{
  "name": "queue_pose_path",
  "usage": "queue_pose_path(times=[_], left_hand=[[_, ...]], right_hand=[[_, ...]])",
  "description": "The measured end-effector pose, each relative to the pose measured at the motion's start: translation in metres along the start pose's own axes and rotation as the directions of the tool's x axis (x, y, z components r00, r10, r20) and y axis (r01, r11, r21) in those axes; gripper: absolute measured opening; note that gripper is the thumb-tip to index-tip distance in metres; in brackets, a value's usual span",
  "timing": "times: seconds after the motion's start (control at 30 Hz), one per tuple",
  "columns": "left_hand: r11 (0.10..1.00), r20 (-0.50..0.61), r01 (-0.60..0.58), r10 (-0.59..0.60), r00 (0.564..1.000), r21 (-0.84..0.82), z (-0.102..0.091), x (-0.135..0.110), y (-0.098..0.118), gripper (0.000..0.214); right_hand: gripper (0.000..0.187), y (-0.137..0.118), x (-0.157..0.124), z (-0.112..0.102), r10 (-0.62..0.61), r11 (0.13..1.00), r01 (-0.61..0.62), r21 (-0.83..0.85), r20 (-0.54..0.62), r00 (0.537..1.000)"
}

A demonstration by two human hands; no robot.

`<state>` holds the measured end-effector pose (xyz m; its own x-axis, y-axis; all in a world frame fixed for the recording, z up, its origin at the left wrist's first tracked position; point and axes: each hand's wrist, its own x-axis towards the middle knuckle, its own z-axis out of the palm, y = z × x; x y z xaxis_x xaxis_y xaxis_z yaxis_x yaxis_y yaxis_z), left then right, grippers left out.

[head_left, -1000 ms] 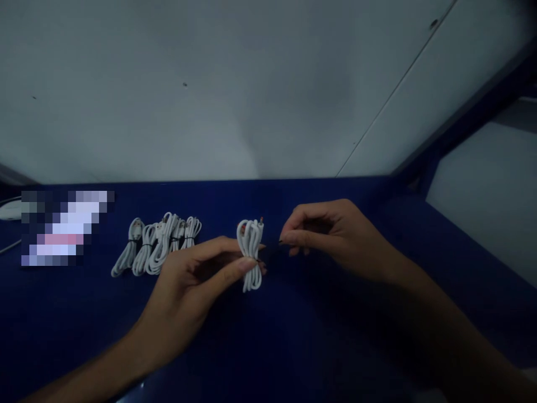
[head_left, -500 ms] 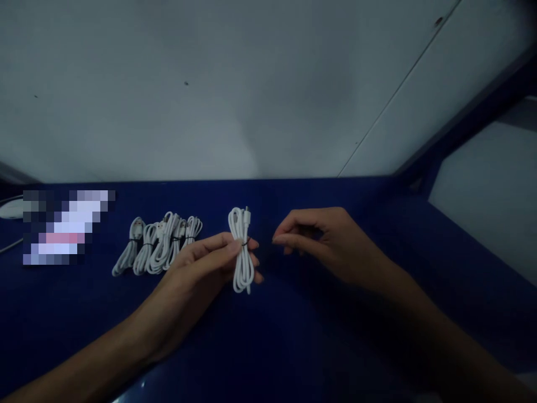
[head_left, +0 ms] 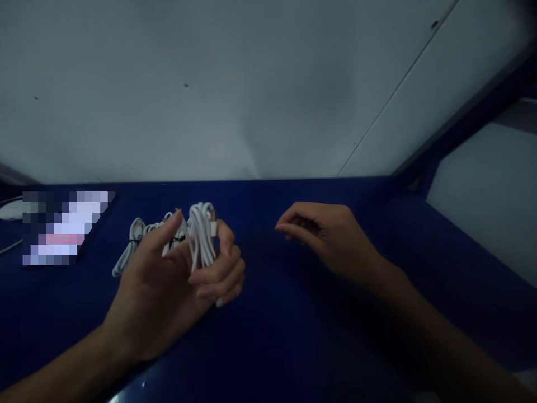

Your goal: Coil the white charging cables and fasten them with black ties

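Note:
My left hand [head_left: 163, 296] is turned palm up over the blue table, its fingers curled round a white coiled USB cable [head_left: 202, 232]. The thumb stands off to the left of that coil, and the cable's lower end is hidden by the fingers. Behind this hand lie several more white coiled cables [head_left: 128, 254] with black ties, partly covered by it. My right hand [head_left: 331, 238] hovers to the right, apart from the cables, thumb and fingers pinched together. Whether anything small is in the pinch cannot be made out.
A phone-like object with a pixelated screen [head_left: 73, 229] lies at the left on the blue table [head_left: 260, 347]. Beside it are a white rounded object [head_left: 12, 209] and a white cord. A pale wall panel [head_left: 218, 112] rises behind the table, with a blue frame at right.
My left hand has moved left and rolled palm up, taking the cable from a thumb grip into its curled fingers. My right hand stays nearly in place, still pinched.

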<state>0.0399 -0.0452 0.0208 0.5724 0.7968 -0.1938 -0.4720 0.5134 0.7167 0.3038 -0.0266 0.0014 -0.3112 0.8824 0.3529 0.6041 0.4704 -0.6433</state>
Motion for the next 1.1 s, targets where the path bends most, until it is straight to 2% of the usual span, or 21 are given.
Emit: queue_pose_path(times=[0.07, 0.17, 0.27, 0.33, 0.43, 0.57, 0.77, 0.87, 1.1], left_hand=[[0.997, -0.092, -0.076, 0.073, 0.993, -0.021, 0.002, 0.001, 0.004, 0.051], [0.983, -0.234, -0.181, 0.171, 0.957, -0.018, 0.002, 0.004, 0.006, 0.046], [0.971, -0.339, -0.211, 0.238, 0.91, 0.114, 0.0, 0.007, 0.002, 0.024], [0.946, -0.373, -0.196, 0.284, 0.883, 0.257, -0.002, 0.008, -0.003, 0.019], [0.908, -0.394, -0.108, 0.279, 0.876, 0.404, -0.004, 0.008, -0.011, 0.032], [0.883, -0.428, -0.034, 0.26, 0.866, 0.468, -0.006, 0.008, -0.016, 0.037], [0.836, -0.389, -0.073, 0.328, 0.861, 0.543, -0.008, 0.007, -0.017, 0.034], [0.808, -0.381, -0.074, 0.354, 0.854, 0.585, -0.006, 0.008, -0.016, 0.033], [0.817, -0.379, -0.061, 0.331, 0.864, 0.574, -0.005, 0.009, -0.014, 0.03]], right_hand=[[0.018, 0.0, -0.001, -0.001, 0.046, 0.999, -0.046, 0.025, -0.027, 0.999], [0.025, -0.002, -0.001, -0.002, 0.136, 0.987, -0.129, 0.093, -0.063, 0.989], [0.027, -0.005, -0.001, -0.004, 0.202, 0.96, -0.189, 0.209, -0.045, 0.978], [0.025, -0.008, -0.001, -0.004, 0.21, 0.94, -0.199, 0.277, -0.008, 0.978], [0.02, -0.013, -0.003, 0.0, 0.182, 0.927, -0.183, 0.328, 0.034, 0.983], [0.019, -0.022, -0.006, 0.008, 0.151, 0.925, -0.156, 0.348, 0.041, 0.988], [0.019, -0.024, -0.008, 0.015, 0.134, 0.938, -0.127, 0.323, 0.001, 0.991], [0.016, -0.023, -0.008, 0.016, 0.144, 0.931, -0.15, 0.333, 0.043, 0.989], [0.015, -0.019, -0.007, 0.016, 0.139, 0.922, -0.174, 0.346, 0.123, 0.983]])
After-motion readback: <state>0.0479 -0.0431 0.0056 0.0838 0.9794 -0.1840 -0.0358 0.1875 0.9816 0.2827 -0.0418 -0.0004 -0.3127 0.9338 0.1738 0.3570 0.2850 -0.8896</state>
